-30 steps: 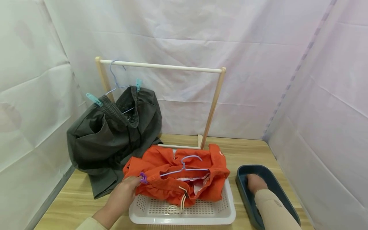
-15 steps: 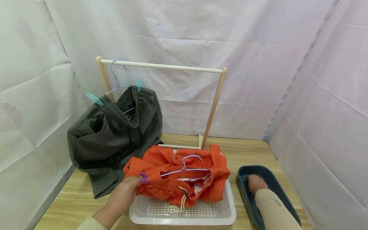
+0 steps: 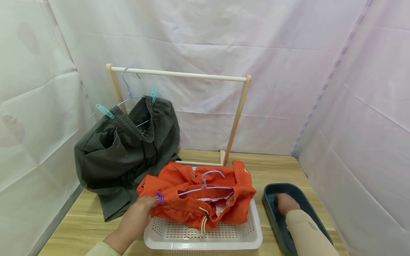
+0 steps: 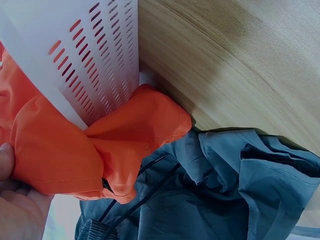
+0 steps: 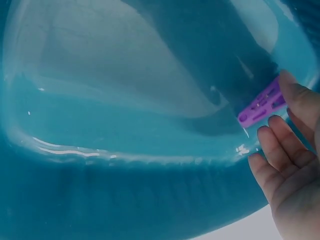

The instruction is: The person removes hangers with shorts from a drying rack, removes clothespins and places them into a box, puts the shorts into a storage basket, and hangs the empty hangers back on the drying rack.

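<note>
Here, wooden table, white drapes — orange garment in left hand, purple clip in right hand

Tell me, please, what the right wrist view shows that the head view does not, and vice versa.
Only the right wrist view shows the purple clothespin touching the right hand. Only the head view shows the left hand, orange garment, dark garment and wooden rack. Both show the right hand and the blue tray.

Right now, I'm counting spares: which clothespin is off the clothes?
The purple clothespin in the right hand; the other purple one is on the orange garment, both blue ones on the dark garment.
</note>
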{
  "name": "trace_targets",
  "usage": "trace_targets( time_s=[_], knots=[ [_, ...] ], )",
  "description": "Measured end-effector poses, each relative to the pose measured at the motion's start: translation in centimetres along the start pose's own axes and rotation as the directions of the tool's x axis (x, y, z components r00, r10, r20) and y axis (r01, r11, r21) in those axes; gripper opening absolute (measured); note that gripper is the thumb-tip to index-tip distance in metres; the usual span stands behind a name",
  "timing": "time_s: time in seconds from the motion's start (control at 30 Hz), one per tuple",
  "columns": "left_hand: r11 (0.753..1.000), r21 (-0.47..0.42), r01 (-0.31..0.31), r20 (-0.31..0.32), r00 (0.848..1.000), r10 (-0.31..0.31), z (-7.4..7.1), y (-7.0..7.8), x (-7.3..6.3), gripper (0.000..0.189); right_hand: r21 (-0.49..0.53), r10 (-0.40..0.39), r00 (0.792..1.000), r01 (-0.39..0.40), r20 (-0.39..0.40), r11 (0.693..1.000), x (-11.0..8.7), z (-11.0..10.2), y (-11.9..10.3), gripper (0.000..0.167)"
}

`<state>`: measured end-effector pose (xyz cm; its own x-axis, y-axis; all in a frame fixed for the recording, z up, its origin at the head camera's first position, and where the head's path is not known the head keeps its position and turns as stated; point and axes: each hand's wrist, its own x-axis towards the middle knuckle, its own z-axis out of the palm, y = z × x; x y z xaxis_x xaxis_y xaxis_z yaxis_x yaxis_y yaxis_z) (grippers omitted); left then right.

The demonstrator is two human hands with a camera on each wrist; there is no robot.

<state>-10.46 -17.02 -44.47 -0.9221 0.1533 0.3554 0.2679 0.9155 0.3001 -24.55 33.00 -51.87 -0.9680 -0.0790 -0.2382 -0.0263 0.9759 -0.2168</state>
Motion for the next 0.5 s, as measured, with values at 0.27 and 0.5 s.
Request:
trace_targets(
  time_s=[0.27, 0.5],
  knots=[
    [0.999, -0.025, 0.032, 0.027, 0.999, -0.032, 0.0, -0.1, 0.3, 0.030, -0.006, -0.010, 1.000, 0.009, -0.021, 1.000, -0.4, -0.9, 0.2, 0.036],
    [0.999, -0.026, 0.028, 0.028, 0.999, -0.027, 0.1, -0.2, 0.4, 0.030, -0.001, 0.002, 1.000, -0.002, -0.027, 1.000, -1.0, -1.8, -0.1, 0.043]
  ],
)
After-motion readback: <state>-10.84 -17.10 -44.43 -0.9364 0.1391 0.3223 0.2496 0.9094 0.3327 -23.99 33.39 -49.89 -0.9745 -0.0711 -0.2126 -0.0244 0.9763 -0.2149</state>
